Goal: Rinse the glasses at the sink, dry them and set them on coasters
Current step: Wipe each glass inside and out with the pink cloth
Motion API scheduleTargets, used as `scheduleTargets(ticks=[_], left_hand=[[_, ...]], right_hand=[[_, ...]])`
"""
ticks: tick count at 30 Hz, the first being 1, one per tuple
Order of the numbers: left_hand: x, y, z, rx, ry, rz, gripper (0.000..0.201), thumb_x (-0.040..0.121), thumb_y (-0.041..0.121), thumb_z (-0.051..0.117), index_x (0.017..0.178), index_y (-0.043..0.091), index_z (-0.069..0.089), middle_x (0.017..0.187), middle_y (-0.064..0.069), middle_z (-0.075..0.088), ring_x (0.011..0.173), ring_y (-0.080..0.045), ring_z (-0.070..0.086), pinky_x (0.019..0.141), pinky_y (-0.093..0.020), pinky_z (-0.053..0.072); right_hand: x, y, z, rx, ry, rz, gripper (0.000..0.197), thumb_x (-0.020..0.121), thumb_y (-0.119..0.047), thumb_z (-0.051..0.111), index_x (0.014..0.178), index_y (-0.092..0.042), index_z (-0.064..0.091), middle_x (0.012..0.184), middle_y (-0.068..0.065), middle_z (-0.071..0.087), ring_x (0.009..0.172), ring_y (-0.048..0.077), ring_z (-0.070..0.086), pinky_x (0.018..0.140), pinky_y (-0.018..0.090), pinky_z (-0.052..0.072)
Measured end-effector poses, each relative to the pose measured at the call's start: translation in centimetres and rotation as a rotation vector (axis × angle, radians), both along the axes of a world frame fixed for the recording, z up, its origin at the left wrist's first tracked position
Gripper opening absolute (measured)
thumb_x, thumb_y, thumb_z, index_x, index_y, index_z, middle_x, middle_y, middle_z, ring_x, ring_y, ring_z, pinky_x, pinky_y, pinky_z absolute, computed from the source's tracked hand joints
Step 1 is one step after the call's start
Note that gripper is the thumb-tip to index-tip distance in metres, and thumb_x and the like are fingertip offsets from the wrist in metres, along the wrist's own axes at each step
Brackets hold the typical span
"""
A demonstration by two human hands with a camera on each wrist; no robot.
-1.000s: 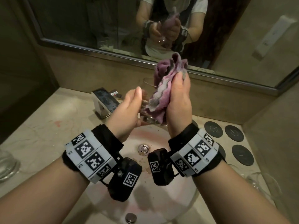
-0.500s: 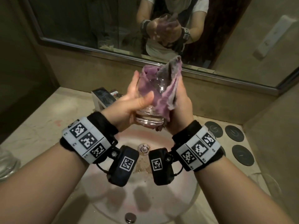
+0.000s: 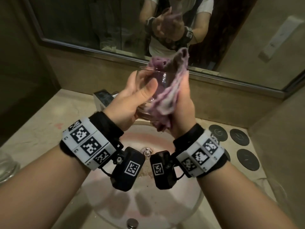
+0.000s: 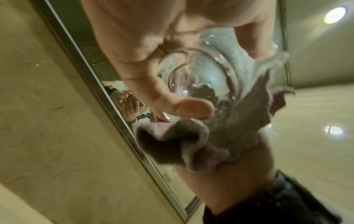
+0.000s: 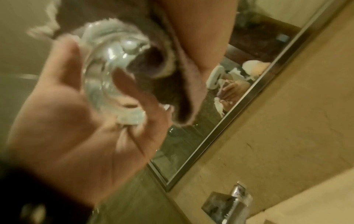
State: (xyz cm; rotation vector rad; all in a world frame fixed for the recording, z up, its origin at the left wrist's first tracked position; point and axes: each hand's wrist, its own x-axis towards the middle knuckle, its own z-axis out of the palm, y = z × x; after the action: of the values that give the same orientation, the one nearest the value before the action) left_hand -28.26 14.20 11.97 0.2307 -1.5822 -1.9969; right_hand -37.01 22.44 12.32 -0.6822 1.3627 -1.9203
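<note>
Both hands are raised above the sink (image 3: 189,204), in front of the mirror (image 3: 99,25). My left hand (image 3: 132,100) cradles a clear glass (image 3: 160,80): the thumb lies across the near wall and the fingers curl round the far side, so the hand grasps the glass, which is off the counter and tilted, rim toward the mirror. The left wrist view shows the thick round base of the glass close to the palm, thumb pad pressed on its wall. My right hand (image 3: 183,104) presses a purple-and-white cloth (image 3: 166,96) against the right side of the glass; part of the cloth is stuffed into the mouth and sticks up past the rim, the rest hangs below the base. From the head view the right fingers appear wrapped about cloth and glass, though their tips are hidden behind the fabric. The right wrist view is motion-blurred; cloth is visible inside the glass. On the counter to the right, dark round coasters (image 3: 239,137) lie in a cluster, all bare as far as I can see. A second glass (image 3: 6,166) stands at the left edge of the counter, well apart from the hands. The chrome faucet (image 3: 102,100) sits behind the left hand.
</note>
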Motion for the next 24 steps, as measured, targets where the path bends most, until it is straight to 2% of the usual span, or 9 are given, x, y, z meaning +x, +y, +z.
scheduleTargets(ticks=[4, 6, 8, 10, 14, 17, 20, 22, 24], left_hand=[[0.0, -0.4, 1.1, -0.281, -0.145, 0.012, 0.118, 0.048, 0.086, 0.052, 0.140, 0.023, 0.016, 0.141, 0.007, 0.041, 0.117, 0.004, 0.049, 0.096, -0.010, 0.040], [-0.2, 0.1, 2.0, -0.413, -0.289, 0.109, 0.104, 0.050, 0.084, 0.026, 0.136, 0.028, 0.013, 0.133, 0.007, 0.035, 0.089, 0.022, 0.047, 0.074, 0.005, 0.036], [-0.3, 0.7, 2.4, -0.452, -0.304, 0.255, 0.079, 0.054, 0.077, 0.018, 0.118, 0.031, 0.021, 0.118, 0.003, 0.038, 0.075, 0.014, 0.052, 0.067, -0.005, 0.041], [-0.4, 0.8, 2.1, -0.492, -0.289, 0.393, 0.052, 0.076, 0.069, 0.019, 0.111, 0.032, 0.026, 0.120, -0.003, 0.040, 0.086, 0.000, 0.050, 0.081, -0.021, 0.044], [-0.2, 0.7, 2.3, -0.504, -0.341, 0.342, 0.043, 0.097, 0.047, 0.020, 0.133, 0.028, 0.034, 0.130, 0.009, 0.030, 0.108, 0.003, 0.040, 0.100, -0.020, 0.030], [0.0, 0.6, 2.4, -0.322, -0.262, 0.161, 0.058, 0.077, 0.066, 0.037, 0.123, 0.032, 0.036, 0.127, 0.010, 0.044, 0.119, -0.007, 0.046, 0.099, -0.021, 0.041], [-0.1, -0.2, 1.7, 0.089, -0.015, -0.084, 0.075, 0.049, 0.050, 0.084, 0.108, 0.022, 0.048, 0.103, 0.009, 0.068, 0.100, -0.014, 0.065, 0.079, -0.025, 0.055], [-0.1, -0.5, 1.4, 0.148, 0.022, -0.159, 0.092, 0.038, 0.041, 0.091, 0.114, 0.023, 0.043, 0.104, 0.007, 0.069, 0.096, -0.016, 0.067, 0.079, -0.031, 0.056], [-0.1, -0.6, 1.1, 0.180, 0.005, -0.149, 0.101, 0.035, 0.046, 0.091, 0.118, 0.032, 0.036, 0.123, -0.001, 0.058, 0.095, -0.020, 0.067, 0.070, -0.034, 0.057]], right_hand=[[-0.9, 0.9, 0.4, -0.016, -0.026, -0.048, 0.026, 0.098, -0.047, 0.038, 0.095, -0.029, 0.057, 0.090, -0.011, 0.065, 0.083, 0.008, 0.062, 0.080, 0.030, 0.051], [-0.7, 0.7, 0.8, -0.053, -0.005, -0.050, 0.034, 0.100, -0.045, 0.032, 0.095, -0.026, 0.060, 0.087, -0.012, 0.070, 0.084, 0.006, 0.067, 0.082, 0.027, 0.053], [-0.6, 0.3, 0.8, -0.084, 0.008, -0.087, 0.044, 0.098, -0.050, 0.031, 0.112, -0.020, 0.060, 0.101, -0.005, 0.072, 0.097, 0.009, 0.067, 0.091, 0.030, 0.052], [-0.2, 0.1, 0.6, -0.066, 0.096, -0.130, 0.060, 0.094, -0.055, 0.033, 0.140, -0.017, 0.038, 0.125, 0.002, 0.061, 0.113, 0.013, 0.060, 0.100, 0.033, 0.047], [0.4, -0.1, 0.2, -0.074, 0.267, -0.161, 0.053, 0.100, -0.040, 0.026, 0.147, -0.020, 0.014, 0.124, -0.008, 0.048, 0.111, 0.000, 0.051, 0.091, 0.009, 0.044], [0.7, -0.4, 0.1, -0.054, 0.267, -0.135, 0.063, 0.090, -0.045, 0.032, 0.146, -0.019, 0.018, 0.133, 0.003, 0.047, 0.123, 0.014, 0.050, 0.102, 0.026, 0.043], [-0.7, -0.1, 0.1, 0.021, 0.000, -0.039, 0.042, 0.097, -0.051, 0.034, 0.107, -0.017, 0.057, 0.088, -0.003, 0.069, 0.082, 0.012, 0.066, 0.076, 0.025, 0.056], [-1.3, 0.3, -0.1, 0.058, -0.054, -0.061, 0.028, 0.099, -0.043, 0.038, 0.089, -0.027, 0.058, 0.076, -0.006, 0.064, 0.074, 0.015, 0.059, 0.067, 0.027, 0.054], [-0.8, 0.6, 0.1, 0.061, -0.056, -0.085, 0.040, 0.087, -0.056, 0.045, 0.107, -0.024, 0.058, 0.096, 0.002, 0.068, 0.086, 0.020, 0.057, 0.087, 0.041, 0.050]])
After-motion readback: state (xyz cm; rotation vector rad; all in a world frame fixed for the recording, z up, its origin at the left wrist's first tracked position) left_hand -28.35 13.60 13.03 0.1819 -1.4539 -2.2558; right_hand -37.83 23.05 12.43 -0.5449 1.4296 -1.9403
